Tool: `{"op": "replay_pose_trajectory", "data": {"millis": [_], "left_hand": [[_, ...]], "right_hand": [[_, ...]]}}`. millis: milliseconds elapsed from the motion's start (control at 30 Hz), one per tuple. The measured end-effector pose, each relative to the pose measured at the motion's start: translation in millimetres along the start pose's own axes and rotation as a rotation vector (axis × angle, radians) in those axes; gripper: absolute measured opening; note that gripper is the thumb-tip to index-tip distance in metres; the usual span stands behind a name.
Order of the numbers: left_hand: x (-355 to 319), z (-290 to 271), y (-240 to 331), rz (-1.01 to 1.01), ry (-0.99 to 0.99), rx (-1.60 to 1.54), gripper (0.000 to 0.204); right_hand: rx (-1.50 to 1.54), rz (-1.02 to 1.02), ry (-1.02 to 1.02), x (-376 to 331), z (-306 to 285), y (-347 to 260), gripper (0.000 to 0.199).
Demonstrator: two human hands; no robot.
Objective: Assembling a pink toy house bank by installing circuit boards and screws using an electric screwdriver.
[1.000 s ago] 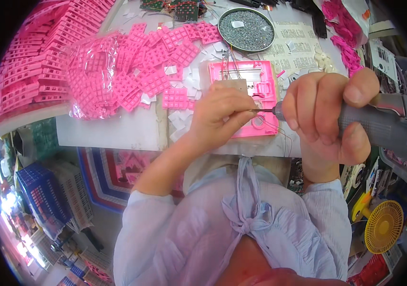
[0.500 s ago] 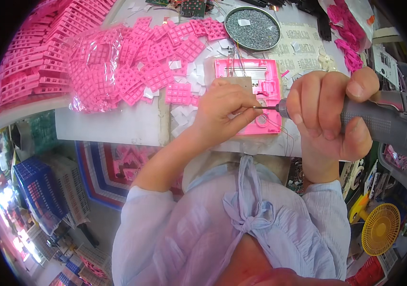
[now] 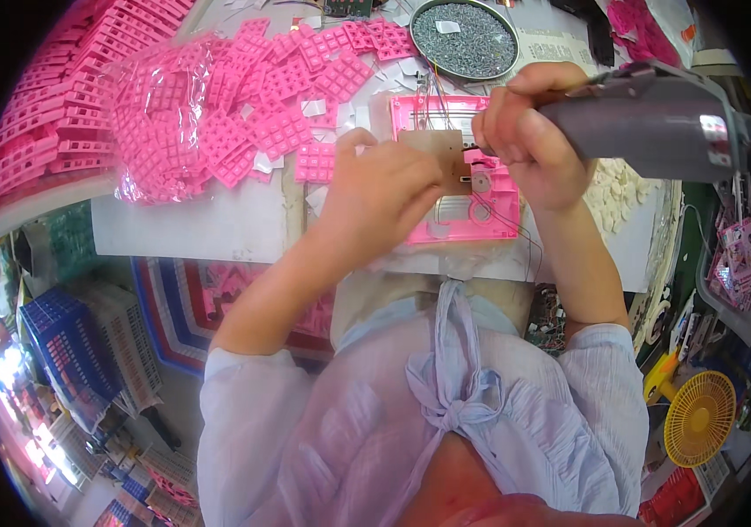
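Note:
A pink plastic housing lies on the work surface in front of me. Across its upper middle sits a brown circuit board, with thin wires rising behind it and others trailing over the right side. My left hand is closed at the board's left edge; its curled fingertips are partly hidden, so what they pinch is unclear. In my right hand is a grey electric screwdriver, gripped near its front end and held sideways. Its dark tip points left at the board's right part; whether it touches is unclear.
A round tray of small screws stands behind the housing. Pink keypad pieces and a clear bag of them spread left, beside stacked pink frames. Small cream parts lie right. A yellow fan stands lower right.
My right hand and screwdriver have moved up and left, the tip now over the board. My left hand has drawn left and down, away from the bit, uncovering more of the board.

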State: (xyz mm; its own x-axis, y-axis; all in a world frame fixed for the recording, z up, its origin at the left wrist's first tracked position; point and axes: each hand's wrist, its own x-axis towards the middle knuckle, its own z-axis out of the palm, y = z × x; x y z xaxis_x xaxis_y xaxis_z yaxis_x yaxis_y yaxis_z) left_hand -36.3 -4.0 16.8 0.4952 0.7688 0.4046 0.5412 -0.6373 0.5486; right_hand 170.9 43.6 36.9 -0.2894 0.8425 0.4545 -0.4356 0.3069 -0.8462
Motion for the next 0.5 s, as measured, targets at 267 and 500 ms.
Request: {"op": "replay_pose_trajectory", "data": {"millis": [267,500], "left_hand": [[-13.4,4.5,-5.0,-0.043,0.055,-0.098,0.009],[-9.9,7.2,-2.4,-0.089,-0.044,-0.007,0.010]], "right_hand": [[-0.002,0.020,0.002,1.2,2.5,16.4,0.028],[0.098,-0.001,0.090,0.8,2.3,23.7,0.025]]}}
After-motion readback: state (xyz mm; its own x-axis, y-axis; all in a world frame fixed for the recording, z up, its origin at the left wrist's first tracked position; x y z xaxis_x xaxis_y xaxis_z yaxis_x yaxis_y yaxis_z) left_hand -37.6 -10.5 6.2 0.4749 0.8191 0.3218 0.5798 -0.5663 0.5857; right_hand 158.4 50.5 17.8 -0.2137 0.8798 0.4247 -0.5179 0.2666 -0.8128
